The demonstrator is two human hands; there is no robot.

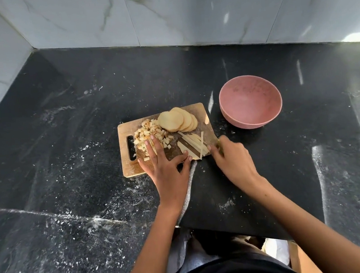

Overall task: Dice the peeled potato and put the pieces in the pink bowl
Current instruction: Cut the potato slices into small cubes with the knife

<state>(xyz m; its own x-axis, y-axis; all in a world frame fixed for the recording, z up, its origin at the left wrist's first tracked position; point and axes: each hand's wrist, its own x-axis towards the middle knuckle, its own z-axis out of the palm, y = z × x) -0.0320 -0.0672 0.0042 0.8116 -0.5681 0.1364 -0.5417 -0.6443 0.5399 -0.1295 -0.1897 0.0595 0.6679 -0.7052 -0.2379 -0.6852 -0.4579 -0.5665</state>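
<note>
Pink bowl (250, 104) (no potato inside)

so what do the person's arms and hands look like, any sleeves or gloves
Both arms are bare up to the bottom edge of the picture: no sleeves show. The left hand and right hand wear no gloves, and no rings, watch or bracelets are visible. The fingernails look short and pale.

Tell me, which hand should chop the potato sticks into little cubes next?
The right hand, probably. It grips the knife, whose blade lies across the potato sticks. The left hand rests flat on the cutting board by the diced pile.
</note>
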